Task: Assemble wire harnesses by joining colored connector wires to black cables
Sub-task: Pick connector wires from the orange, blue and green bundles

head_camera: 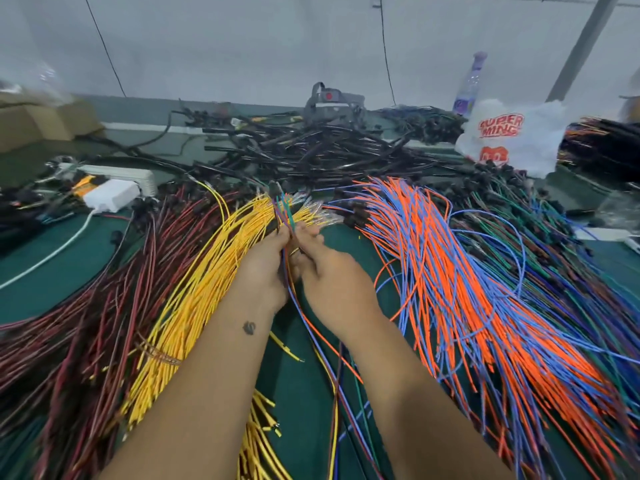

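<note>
Held set: While we gather one wire of each colour, our left hand [266,268] and right hand [329,275] meet over the middle of the tabletop [52,271], both curled round a small mixed bundle [285,216] of green, purple, blue and orange wires.
Grip: the left grip is closed round the bundle just below its tips; the right grip pinches the same wires from the other side, fingers bent tight.
Why so: we judge the tips are held upright and level so the ends line up before joining; the tails hang down between our forearms towards us.
Yellow wires [194,282]: fanned just left of our hands, tied with a band lower down.
Dark red wires [86,306]: further left, spread flat.
Orange and blue wires [467,271]: a wide fan on the right, near our right wrist.
Black cables [311,147]: heaped beyond our hands, well apart from the bundle, so a reach across the wire tips is needed.
In the way: the yellow tips crowd the bundle and could snag.
Beyond: a white plastic bag [512,136], a bottle [469,88], a white power strip [117,176].
</note>
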Available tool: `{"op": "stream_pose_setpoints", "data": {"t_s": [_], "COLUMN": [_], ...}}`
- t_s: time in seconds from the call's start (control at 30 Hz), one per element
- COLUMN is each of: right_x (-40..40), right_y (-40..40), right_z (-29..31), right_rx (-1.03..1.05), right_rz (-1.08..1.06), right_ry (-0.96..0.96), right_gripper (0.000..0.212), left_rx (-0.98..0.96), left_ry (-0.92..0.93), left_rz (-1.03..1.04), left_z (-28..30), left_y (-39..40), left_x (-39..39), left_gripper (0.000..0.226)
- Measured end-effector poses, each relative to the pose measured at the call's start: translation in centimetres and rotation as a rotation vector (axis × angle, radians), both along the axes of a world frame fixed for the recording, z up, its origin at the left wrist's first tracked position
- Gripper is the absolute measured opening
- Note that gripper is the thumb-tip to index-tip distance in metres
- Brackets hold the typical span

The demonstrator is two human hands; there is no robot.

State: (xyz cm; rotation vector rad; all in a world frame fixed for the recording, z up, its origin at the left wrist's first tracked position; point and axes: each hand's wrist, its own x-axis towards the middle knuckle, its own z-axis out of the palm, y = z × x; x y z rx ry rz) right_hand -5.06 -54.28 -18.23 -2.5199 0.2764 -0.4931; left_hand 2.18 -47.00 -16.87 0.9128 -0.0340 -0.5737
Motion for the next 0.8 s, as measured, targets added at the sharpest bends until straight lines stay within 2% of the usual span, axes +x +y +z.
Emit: {"op": "stream_pose_setpoints", "data": {"t_s": [0.1,0.17,0.2,0.33,0.4,0.5,0.57,0.63,0.7,0.8], "right_x": [-0.3,-0.6,-0.8,-0.8,-0.7,-0.7,-0.8,-0.5,-0.3,-0.3], "right_y": [-0.2,-0.5,-0.7,-1.6,-2.2,-2.9,-3.3,-3.6,-3.9,-4.3], "right_z": [0.7,1.2,1.4,1.4,1.5,1.6,1.7,1.4,1.1,0.6], "right_rx": [-0.114,-0.115,-0.047,0.379,0.59,0.833,0.903,0.908,0.909,1.045], "right_rz": [-0.038,-0.037,-0.028,-0.066,-0.11,-0.136,-0.126,-0.15,-0.204,-0.204], "right_ry": [-0.036,-0.091,-0.137,-0.411,-0.462,-0.487,-0.495,-0.503,-0.486,-0.48], "right_gripper": [0.042,0.032,0.028,0.041,0.038,0.028,0.025,0.036,0.047,0.046], "left_rx": [-0.018,0.008,0.009,0.016,0.104,0.35,0.513,0.626,0.703,0.727], "left_ry": [0.051,0.046,0.046,0.017,-0.095,-0.352,-0.518,-0.639,-0.7,-0.747], "left_rz": [0.028,0.054,0.058,-0.008,-0.073,-0.164,-0.206,-0.249,-0.251,-0.264], "left_z": [0.4,0.6,0.6,0.5,0.5,0.5,0.4,0.0,-0.2,-0.3], "left_y": [0.0,0.0,0.0,0.4,0.5,0.0,-0.3,-0.5,-0.7,-0.7], "left_x": [-0.2,-0.3,-0.3,0.0,-0.1,-0.8,-1.4,-1.8,-2.0,-2.2], "left_gripper": [0.029,0.032,0.033,0.032,0.029,0.028,0.03,0.029,0.028,0.026]}}
